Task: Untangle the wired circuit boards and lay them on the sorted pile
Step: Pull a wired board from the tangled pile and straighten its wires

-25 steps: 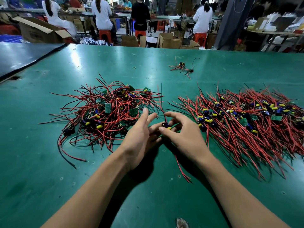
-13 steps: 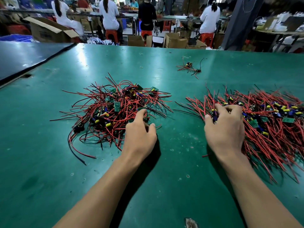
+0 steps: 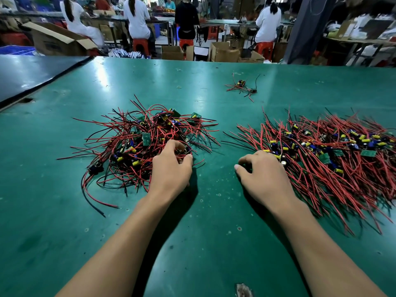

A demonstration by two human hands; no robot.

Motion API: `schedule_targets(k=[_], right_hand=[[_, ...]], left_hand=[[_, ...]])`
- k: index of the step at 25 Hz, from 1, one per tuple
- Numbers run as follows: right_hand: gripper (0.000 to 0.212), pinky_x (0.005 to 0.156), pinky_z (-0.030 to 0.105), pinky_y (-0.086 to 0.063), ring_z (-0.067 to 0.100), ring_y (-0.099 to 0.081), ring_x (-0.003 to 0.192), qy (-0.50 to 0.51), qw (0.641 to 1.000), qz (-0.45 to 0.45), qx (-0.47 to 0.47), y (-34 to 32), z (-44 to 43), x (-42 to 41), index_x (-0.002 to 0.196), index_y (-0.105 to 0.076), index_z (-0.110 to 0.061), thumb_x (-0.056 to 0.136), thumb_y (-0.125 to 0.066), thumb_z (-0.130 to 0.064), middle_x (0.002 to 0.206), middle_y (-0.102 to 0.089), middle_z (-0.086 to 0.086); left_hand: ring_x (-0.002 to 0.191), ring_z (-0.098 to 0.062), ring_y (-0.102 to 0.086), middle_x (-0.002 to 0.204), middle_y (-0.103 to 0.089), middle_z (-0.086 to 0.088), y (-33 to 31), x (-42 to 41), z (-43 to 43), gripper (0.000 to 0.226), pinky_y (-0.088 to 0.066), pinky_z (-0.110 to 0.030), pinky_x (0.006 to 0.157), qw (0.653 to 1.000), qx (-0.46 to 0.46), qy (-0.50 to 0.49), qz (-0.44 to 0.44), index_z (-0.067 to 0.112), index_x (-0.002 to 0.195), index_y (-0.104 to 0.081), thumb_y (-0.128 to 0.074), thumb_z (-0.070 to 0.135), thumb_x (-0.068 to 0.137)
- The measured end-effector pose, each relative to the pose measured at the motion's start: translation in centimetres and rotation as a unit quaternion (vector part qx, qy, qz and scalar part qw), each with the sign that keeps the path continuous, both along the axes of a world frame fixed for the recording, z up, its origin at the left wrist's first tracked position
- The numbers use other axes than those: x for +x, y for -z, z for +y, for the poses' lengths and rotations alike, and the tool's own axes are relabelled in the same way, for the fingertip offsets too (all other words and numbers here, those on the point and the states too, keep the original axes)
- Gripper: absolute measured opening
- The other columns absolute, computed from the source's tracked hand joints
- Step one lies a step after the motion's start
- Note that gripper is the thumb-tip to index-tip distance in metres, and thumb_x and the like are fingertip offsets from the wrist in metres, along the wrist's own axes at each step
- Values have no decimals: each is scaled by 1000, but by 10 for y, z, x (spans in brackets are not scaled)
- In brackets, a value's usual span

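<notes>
A tangled heap [image 3: 141,144] of small green circuit boards with red and black wires lies left of centre on the green table [image 3: 203,211]. My left hand [image 3: 171,170] rests on the heap's near right edge, fingers curled into the wires and around a board there. To the right spreads the sorted pile [image 3: 334,159], boards in a band and wires fanned out. My right hand [image 3: 263,176] hovers at that pile's near left edge, fingers loosely bent and apart, holding nothing.
Two stray wired boards [image 3: 243,86] lie farther back on the table. A dark table [image 3: 32,76] adjoins at the left. Beyond the far edge sit cardboard boxes [image 3: 222,53] and several seated people on red stools.
My hands parted from the middle, where both held one board. The right hand carried it to the sorted pile and has drawn back empty; the left hand reached into the tangled heap.
</notes>
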State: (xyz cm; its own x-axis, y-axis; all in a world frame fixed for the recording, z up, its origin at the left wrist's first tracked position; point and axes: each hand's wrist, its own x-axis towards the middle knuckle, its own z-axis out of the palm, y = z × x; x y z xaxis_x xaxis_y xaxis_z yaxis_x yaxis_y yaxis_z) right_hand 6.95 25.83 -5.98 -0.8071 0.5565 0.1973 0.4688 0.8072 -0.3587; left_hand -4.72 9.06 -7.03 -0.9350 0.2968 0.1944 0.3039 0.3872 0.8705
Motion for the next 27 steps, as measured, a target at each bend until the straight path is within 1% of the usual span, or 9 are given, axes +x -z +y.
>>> schedule_targets(k=[4,9,12,14,16,18,21,24,27], right_hand=[[26,95,40,-46,28,-58,104,-10,1000,7,-21,3,-5,-2,109,-74,-21,96,-61,-39,109,-62,5],[22,95,42,-47,27,-60,99,-45,996,48,-52,6,-8,-5,105,-75,-21,94,-63,-36,101,-64,4],[31,96,39,-48,20,-60,97,-95,988,95,-72,9,-14,-9,119,-72,-21,90,-71,-34,102,-64,-1],[48,93,22,-46,12,-58,91,-134,974,141,-112,8,-22,-10,131,-64,-25,86,-76,-31,104,-63,-6],[54,83,4,-37,5,-58,90,-169,958,169,-156,8,-29,-11,136,-61,-27,85,-78,-26,108,-65,-7],[46,79,2,-35,0,-58,93,-174,951,177,-184,9,-33,-13,131,-66,-24,87,-77,-21,112,-69,-6],[26,81,13,-46,4,-64,87,-134,939,197,-249,7,-31,-14,114,-74,-20,88,-75,-15,103,-75,-6],[17,80,19,-53,7,-68,85,-85,879,255,-394,-1,-21,-13,100,-73,-20,89,-73,-7,93,-76,-5],[19,70,20,-54,10,-67,80,-31,761,340,-552,-9,-12,-12,96,-70,-18,89,-68,-1,87,-74,-4]], left_hand=[[35,-10,-56,56,-67,-3,-3,-2,0,46,-45,-22,43,999,-33,8,-32,16,135,-51,-60,26,92],[34,-13,-55,53,-65,-2,-8,6,-2,20,-38,-15,35,1000,-3,6,-15,18,109,-64,-61,16,89],[40,-7,-57,59,-68,2,-7,13,-2,17,-48,-21,48,999,15,16,30,23,101,-68,-64,15,87],[48,-1,-59,68,-70,10,-5,18,0,18,-51,-21,57,998,21,35,49,25,102,-72,-67,16,87],[54,6,-58,75,-71,13,-1,22,1,22,-48,-12,62,995,15,66,74,23,105,-74,-69,13,86],[69,6,-62,90,-75,6,1,25,2,26,-46,-5,72,990,10,94,105,17,109,-75,-69,8,85],[78,-8,-67,91,-76,5,1,25,1,31,-52,-19,82,987,7,120,111,21,115,-72,-71,13,85],[76,-10,-66,78,-73,11,1,25,1,53,-46,-11,80,991,-1,95,99,29,135,-56,-72,21,85],[62,-26,-65,84,-73,13,-1,26,1,69,-52,-23,71,995,21,69,63,30,147,-40,-70,18,87]])
